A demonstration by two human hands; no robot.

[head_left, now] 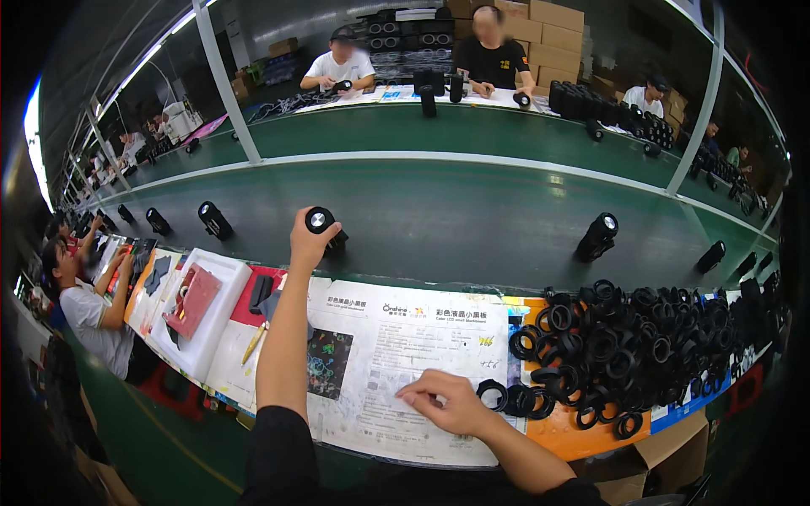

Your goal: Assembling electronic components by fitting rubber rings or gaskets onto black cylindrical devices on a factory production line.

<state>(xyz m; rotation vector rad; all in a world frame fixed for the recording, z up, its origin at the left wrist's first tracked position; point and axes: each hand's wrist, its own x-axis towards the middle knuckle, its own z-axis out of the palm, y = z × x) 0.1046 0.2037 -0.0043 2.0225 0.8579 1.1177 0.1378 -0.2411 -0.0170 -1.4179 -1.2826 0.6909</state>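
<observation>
Left hand: your left hand (310,242) is stretched out to the green conveyor belt (456,211), fingers wrapped around a black cylindrical part (321,224) with a shiny round end, held at the belt's near edge.
Right hand: your right hand (449,403) rests on the white printed sheet (396,337), fingers curled narrow, fingertips pinching down beside a black ring (492,393).
Rings: a heap of black rings (641,346) lies to your right on an orange mat (574,432).
Belt: other black cylinders, such as one (597,235), stand well apart along it.
Left side: a white tray (218,325) holds a red piece (194,299).
</observation>
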